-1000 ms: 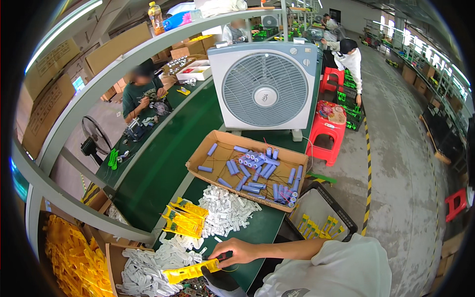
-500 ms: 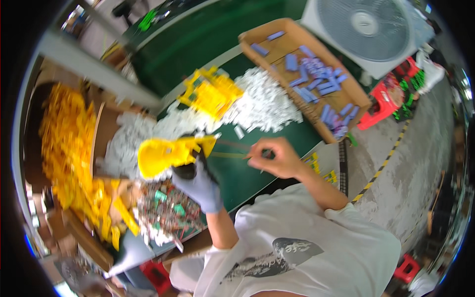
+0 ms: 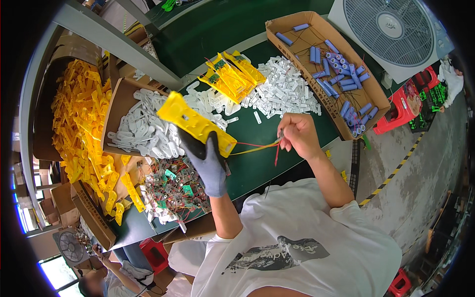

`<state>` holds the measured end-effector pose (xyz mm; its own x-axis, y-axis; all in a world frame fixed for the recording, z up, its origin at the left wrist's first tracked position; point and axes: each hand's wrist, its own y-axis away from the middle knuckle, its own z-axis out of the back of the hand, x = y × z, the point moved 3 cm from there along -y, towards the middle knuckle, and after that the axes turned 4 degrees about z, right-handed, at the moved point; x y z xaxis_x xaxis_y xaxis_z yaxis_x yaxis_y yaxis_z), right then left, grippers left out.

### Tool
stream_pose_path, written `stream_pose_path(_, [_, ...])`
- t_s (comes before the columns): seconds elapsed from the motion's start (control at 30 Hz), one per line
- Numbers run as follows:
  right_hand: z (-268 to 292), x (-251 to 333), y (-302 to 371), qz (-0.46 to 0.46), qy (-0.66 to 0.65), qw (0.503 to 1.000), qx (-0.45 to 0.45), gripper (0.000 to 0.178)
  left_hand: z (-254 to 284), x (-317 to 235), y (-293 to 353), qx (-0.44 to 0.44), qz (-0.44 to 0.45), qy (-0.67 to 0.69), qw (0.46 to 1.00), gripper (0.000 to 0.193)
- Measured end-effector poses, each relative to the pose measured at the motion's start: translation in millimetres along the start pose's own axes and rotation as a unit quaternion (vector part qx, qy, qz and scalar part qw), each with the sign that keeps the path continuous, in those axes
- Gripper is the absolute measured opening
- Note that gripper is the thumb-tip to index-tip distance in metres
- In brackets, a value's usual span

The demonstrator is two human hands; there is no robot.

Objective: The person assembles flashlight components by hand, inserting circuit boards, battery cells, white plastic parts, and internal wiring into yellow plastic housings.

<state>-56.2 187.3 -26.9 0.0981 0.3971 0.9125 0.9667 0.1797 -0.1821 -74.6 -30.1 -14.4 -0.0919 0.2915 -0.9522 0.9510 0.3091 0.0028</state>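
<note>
My left hand [image 3: 212, 168], in a grey glove with dark fingers, is closed around a long yellow plastic casing [image 3: 194, 122]. The casing is tilted, its far end up to the left. From its near right end run a red wire and a yellow wire [image 3: 252, 149]. Bare and pinched, my right hand [image 3: 303, 136] grips these wires to the right of the casing; a loose red end hangs below the fingertips. Beyond the casing, several yellow casings with green circuit boards [image 3: 232, 79] lie by a heap of small white plastic pieces [image 3: 284, 86] on the green table [image 3: 250, 171].
A cardboard box of blue-purple battery cells [image 3: 341, 74] stands at the far right, beside a white fan [image 3: 391, 27]. To the left are a box of white parts [image 3: 143, 123], piled yellow casings [image 3: 81, 119] and wired circuit boards [image 3: 175, 185]. Another person [image 3: 123, 277] sits lower left.
The whole view has shifted. The yellow casing has swung from nearly level to a steep slant, and my right hand has turned more upright while keeping the wires pinched.
</note>
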Motion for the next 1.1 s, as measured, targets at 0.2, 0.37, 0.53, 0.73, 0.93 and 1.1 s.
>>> stream_pose_path(0.2, [-28.5, -25.0, -25.5, -0.004, 0.241, 0.97, -0.043, 0.042, -12.8, 42.2, 37.1, 0.199, 0.157, 0.116, 0.96, 0.073])
stream_pose_path(0.37, [-29.6, -30.7, -25.4, 0.021, 0.419, 0.906, -0.045, 0.04, -12.9, 60.5, 39.2, 0.115, 0.164, 0.047, 0.979, 0.028])
stream_pose_path(0.53, [-17.5, -44.4, -15.7, -0.096, 0.177, 0.978, -0.057, 0.016, -9.6, 69.9, 40.0, 0.064, 0.221, 0.069, 0.971, 0.02])
stream_pose_path(0.73, [-7.5, -45.9, -12.6, -0.147, 0.139, 0.979, -0.013, 0.015, -1.8, 81.9, 38.7, 0.091, 0.199, 0.044, 0.975, 0.022])
stream_pose_path(0.93, [-0.6, -48.3, -16.1, -0.081, 0.104, 0.991, -0.032, 0.018, -1.0, 74.5, 41.7, 0.154, 0.234, 0.094, 0.955, 0.039])
stream_pose_path(1.1, [-9.1, -52.6, -25.1, -0.07, 0.158, 0.985, -0.02, 0.017, 5.4, 83.4, 43.4, 0.189, 0.201, 0.073, 0.958, 0.044])
